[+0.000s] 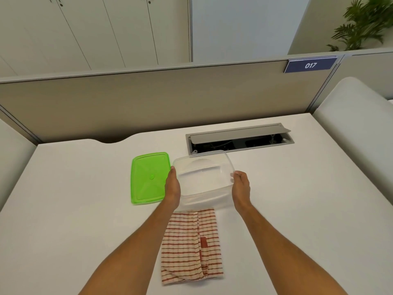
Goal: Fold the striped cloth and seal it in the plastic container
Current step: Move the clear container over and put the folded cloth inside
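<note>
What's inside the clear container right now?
Nothing: the clear container, held by the left hand and right hand, looks empty. The striped cloth lies folded on the desk; its far edge is blurred behind the container's near wall.

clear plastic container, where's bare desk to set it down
Bare white desk lies right of the right hand, below the open cable hatch, and left of the green plastic lid. The middle is crowded: lid, clear plastic container held by both hands, left hand, and red-striped folded cloth.
</note>
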